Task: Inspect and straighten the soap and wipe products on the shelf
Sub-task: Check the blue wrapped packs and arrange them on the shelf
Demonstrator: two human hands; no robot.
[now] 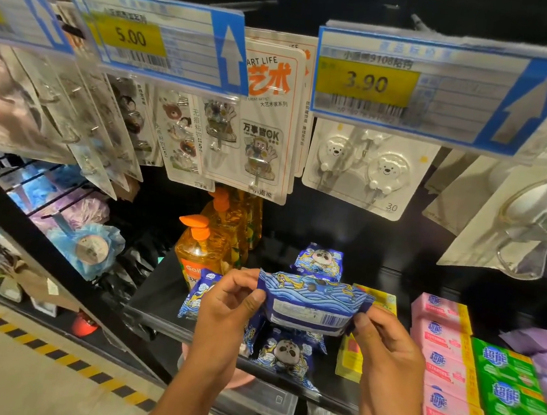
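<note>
Dark store racks fill the view, with price tags point(365, 81) on top and hook cards point(361, 169) hanging under them. Below is the black shelf point(159, 296) with the goods. A wipe pack point(311, 309) is in the air above the front part of the shelf, between both hands. The left hand point(226, 307) pinches its left end between thumb and curled fingers, and the right hand point(385, 349) pinches the right end in the same way. The pack's back, with the white label and barcode, faces the person. I judge this is for reading and checking it, so the step is the inspecting. Holding it by the two ends seems to keep the soft pack stretched and flat.

Under it more packs point(286, 355) lie on the shelf, some tilted and not in one line, so they probably need straightening. At the right, pink soap point(445, 363) and green soap point(509, 398) lie in tidy rows up to the shelf edge. At the left, orange bottles point(205, 250) stand one behind another. I think the held pack should go back among the others.
</note>
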